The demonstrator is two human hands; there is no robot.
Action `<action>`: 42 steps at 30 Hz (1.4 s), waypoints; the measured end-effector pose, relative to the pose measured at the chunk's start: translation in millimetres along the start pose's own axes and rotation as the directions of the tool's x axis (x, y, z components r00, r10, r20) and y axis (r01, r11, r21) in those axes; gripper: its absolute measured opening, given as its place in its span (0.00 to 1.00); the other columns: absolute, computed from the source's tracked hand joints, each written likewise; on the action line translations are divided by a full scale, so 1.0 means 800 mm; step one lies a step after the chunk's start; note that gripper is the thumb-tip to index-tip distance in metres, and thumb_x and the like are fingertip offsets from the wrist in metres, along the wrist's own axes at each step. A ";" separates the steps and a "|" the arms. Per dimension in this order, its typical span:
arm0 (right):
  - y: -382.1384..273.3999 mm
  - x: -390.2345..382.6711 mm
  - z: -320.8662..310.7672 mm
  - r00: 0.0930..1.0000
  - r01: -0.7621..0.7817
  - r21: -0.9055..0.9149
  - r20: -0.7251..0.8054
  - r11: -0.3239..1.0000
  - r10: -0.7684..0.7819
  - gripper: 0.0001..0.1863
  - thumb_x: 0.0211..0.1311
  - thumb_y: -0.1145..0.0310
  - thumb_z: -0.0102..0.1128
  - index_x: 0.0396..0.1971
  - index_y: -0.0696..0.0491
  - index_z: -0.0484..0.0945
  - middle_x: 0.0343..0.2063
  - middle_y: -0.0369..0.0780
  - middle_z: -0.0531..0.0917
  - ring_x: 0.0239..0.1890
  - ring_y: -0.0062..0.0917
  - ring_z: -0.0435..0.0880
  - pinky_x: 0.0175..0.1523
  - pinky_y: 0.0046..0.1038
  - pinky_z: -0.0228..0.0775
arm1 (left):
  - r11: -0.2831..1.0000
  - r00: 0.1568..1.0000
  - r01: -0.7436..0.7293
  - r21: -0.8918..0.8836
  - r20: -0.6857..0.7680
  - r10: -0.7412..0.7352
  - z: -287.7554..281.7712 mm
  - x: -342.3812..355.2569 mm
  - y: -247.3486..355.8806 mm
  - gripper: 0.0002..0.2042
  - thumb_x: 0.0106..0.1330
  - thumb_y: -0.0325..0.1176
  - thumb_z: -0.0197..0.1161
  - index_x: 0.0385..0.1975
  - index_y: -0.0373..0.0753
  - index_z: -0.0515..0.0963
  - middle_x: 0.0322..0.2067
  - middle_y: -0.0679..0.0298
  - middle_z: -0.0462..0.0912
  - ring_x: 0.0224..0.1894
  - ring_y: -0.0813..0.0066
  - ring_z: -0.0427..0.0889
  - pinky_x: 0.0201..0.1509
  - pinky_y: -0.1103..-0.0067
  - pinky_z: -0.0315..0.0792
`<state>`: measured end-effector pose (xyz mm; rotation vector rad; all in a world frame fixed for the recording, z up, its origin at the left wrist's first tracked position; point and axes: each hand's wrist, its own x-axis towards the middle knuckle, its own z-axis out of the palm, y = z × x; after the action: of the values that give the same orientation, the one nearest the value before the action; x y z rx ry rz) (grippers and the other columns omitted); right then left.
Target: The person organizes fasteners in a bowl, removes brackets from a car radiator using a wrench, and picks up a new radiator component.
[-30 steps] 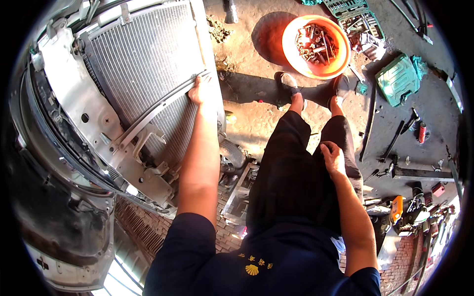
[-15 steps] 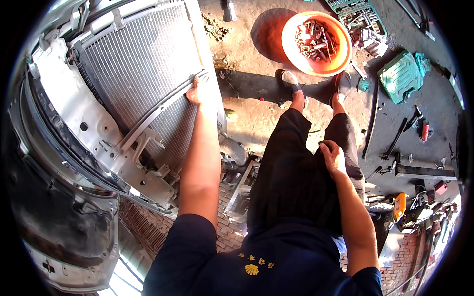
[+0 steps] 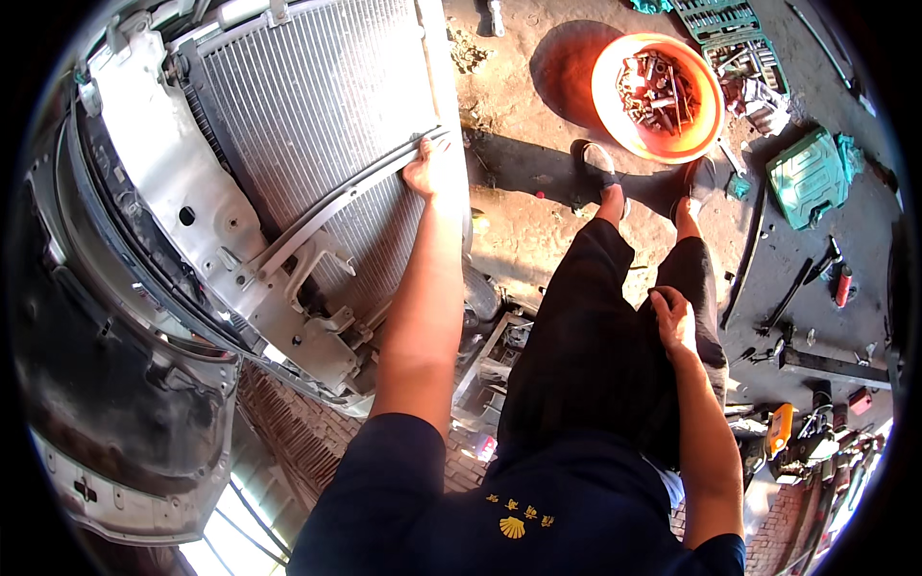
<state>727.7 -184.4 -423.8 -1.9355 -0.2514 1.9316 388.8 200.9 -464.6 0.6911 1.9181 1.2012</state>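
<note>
My left hand (image 3: 425, 165) is closed round the upper end of a curved metal bar (image 3: 322, 213), which lies slantwise across the front of a finned radiator (image 3: 307, 77). The bar's lower end meets a silver metal front panel (image 3: 144, 125) of a car with its bodywork opened up. My right hand (image 3: 675, 317) is down at my right thigh, against the black trousers, fingers curled; whether it pinches anything is hidden.
An orange basin (image 3: 613, 115) of metal parts stands by my feet. Behind it lies an open socket set (image 3: 720, 29). A green case (image 3: 802, 178), hammer, red cylinder (image 3: 843, 286) and scattered tools lie rightward. A dark body panel (image 3: 115, 403) fills the lower left.
The whole view has shifted, so car, basin and floor sit further right in the picture. My left hand stays on the bar and my right hand stays by my thigh.
</note>
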 end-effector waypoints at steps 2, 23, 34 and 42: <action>0.011 0.001 0.000 1.000 0.004 0.013 -0.013 1.000 -0.003 0.18 0.70 0.59 0.61 0.42 0.61 0.84 0.33 0.42 0.87 0.36 0.24 0.84 0.45 0.29 0.74 | 0.996 0.998 0.032 -0.087 0.063 -0.026 0.008 -0.014 -0.004 0.05 0.69 0.14 0.56 0.38 0.16 0.77 0.36 0.46 0.84 0.33 0.57 0.85 0.36 0.62 0.85; 0.009 -0.005 -0.011 1.000 -0.004 -0.085 -0.020 0.996 0.002 0.20 0.68 0.56 0.60 0.44 0.60 0.84 0.37 0.51 0.88 0.42 0.39 0.88 0.50 0.35 0.76 | 0.994 0.984 -0.032 0.105 0.178 0.013 -0.018 -0.007 -0.003 0.08 0.72 0.27 0.62 0.44 0.30 0.82 0.34 0.58 0.86 0.31 0.69 0.83 0.31 0.71 0.78; 0.035 0.036 -0.019 0.997 -0.074 0.011 0.000 0.997 0.074 0.21 0.67 0.55 0.61 0.44 0.60 0.85 0.36 0.47 0.89 0.41 0.33 0.88 0.49 0.33 0.77 | 0.965 0.970 -0.107 0.240 0.239 0.048 -0.029 -0.019 0.009 0.11 0.76 0.34 0.63 0.42 0.32 0.83 0.29 0.59 0.86 0.21 0.77 0.80 0.24 0.83 0.72; -0.001 0.139 -0.058 0.985 0.112 -0.169 -0.109 0.979 -0.131 0.19 0.64 0.58 0.65 0.40 0.62 0.86 0.32 0.45 0.89 0.37 0.35 0.87 0.46 0.34 0.76 | 0.849 0.972 -0.207 0.485 0.198 0.125 -0.041 -0.012 -0.010 0.21 0.80 0.48 0.56 0.35 0.34 0.83 0.17 0.73 0.72 0.18 0.86 0.66 0.22 0.83 0.58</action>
<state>777.3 -146.4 -526.7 -2.0789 -0.4951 1.7571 366.9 174.2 -460.0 1.2143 2.0805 0.7028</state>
